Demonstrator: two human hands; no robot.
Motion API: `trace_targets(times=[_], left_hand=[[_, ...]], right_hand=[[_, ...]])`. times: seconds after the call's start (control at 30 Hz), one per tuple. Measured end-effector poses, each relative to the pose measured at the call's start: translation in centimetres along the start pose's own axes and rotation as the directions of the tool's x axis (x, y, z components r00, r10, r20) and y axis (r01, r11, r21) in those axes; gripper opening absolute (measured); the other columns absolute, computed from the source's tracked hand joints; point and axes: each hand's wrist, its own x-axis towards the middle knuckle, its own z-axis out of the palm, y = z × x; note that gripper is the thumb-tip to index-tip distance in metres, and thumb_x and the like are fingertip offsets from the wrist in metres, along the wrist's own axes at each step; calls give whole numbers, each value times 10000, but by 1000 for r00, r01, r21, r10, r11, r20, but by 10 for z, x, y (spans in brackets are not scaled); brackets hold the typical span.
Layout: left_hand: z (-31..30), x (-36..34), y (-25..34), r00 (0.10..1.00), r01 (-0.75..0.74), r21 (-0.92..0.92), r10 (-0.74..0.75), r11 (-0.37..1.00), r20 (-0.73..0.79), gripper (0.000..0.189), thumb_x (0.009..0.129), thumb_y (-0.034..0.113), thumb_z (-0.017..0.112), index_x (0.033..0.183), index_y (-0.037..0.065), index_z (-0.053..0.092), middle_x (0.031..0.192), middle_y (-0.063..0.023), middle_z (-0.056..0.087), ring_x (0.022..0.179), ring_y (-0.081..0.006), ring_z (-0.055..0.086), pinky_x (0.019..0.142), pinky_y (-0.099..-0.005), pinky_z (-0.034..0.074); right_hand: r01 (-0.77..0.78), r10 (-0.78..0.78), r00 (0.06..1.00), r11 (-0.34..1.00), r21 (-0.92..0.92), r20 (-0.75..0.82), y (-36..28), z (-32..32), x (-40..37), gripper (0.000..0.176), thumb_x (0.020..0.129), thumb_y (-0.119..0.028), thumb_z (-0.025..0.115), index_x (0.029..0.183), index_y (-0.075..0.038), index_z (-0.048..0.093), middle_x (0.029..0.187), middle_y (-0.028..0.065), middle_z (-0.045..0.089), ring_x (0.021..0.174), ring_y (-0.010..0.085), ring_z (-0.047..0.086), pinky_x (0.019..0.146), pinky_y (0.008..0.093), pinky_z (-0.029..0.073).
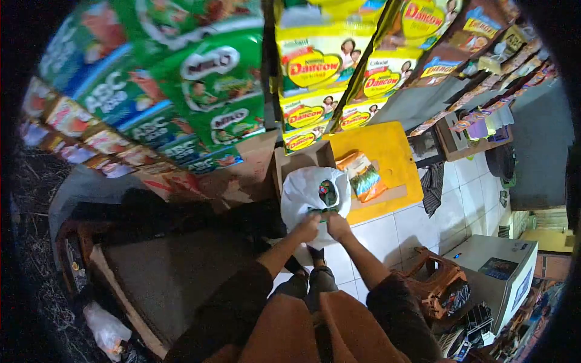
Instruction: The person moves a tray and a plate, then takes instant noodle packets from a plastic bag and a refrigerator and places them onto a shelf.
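A white plastic bag [298, 192] stands in front of me, its mouth turned up. Inside it shows a dark green packet [327, 192] with a colourful print. At the bag's near side, my left hand [307, 228] and my right hand [338, 226] are close together with fingers pinched. Between them stretches a small green packet [324, 215]; its kind is too small to read. An orange and green pouch [363, 176] lies on the yellow tabletop [396, 151] to the right of the bag.
An open cardboard box [302, 158] sits behind the bag. Above hang strips of green Milo sachets [215, 75] and yellow Dancow sachets [315, 63]. A brown plastic stool [433, 281] and a white cabinet [496, 266] stand to the right on the tiled floor [378, 239].
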Motion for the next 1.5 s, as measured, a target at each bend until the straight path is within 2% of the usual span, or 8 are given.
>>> trace_targets(times=[0.13,0.27,0.4,0.47,0.8,0.97,1.27,1.5], left_hand=[[-31,36,-32,719,674,161,-589,721,-369,328,722,150,523,1020,14,507,1018,-226,533,921,-386,520,785,-447,425],[-36,40,-62,862,506,462,-420,728,-283,346,727,235,545,970,-11,528,899,-213,566,819,-348,554,711,-456,426],[2,38,-113,915,246,501,-28,830,-403,255,725,200,534,853,-18,572,754,-199,588,746,-375,567,692,-468,433],[12,39,-127,839,434,620,-544,653,-15,364,720,152,533,1061,32,497,1094,-230,503,1016,-361,486,873,-405,388],[-11,50,-81,931,366,555,-299,747,-211,423,805,356,475,1122,76,489,1126,-145,504,1070,-278,452,926,-342,341],[7,43,-104,962,272,548,-215,791,-167,420,803,333,484,1138,81,478,1176,-141,468,1114,-296,404,977,-359,281],[7,21,-49,923,260,-87,-274,962,-272,604,720,159,646,1240,107,345,1161,-125,450,1048,-313,445,912,-398,336],[-66,-31,106,875,349,-936,-374,48,307,405,863,125,484,1223,189,310,1167,-38,451,1031,-236,495,724,-461,470]], right_hand=[[-339,353,933,928,-154,72,-4,25,18,172,805,-97,427,910,-77,563,869,154,605,757,289,609,660,392,490],[-469,512,851,842,-268,120,-8,42,29,103,799,-103,461,851,-70,544,853,141,600,755,242,616,623,353,503],[120,-184,979,875,-468,-92,2,63,24,103,733,-141,520,827,-104,539,821,74,541,769,223,572,655,352,458],[130,-156,987,914,-384,-38,12,78,24,130,725,-155,513,845,-112,535,827,75,540,768,218,565,663,353,432],[-379,426,905,800,466,4,11,73,13,192,795,-234,458,865,-58,484,799,230,575,803,427,533,696,474,419],[-298,310,951,932,204,-26,19,86,20,258,794,-271,493,880,-34,547,823,207,579,781,393,542,692,452,427],[61,-91,931,994,-96,-353,-22,-25,-22,134,655,-34,507,755,-93,575,830,101,484,879,309,485,865,442,347],[84,-82,562,996,-42,-823,-79,-123,-91,159,554,-100,670,690,-179,644,1048,95,502,1009,309,457,907,464,316]])
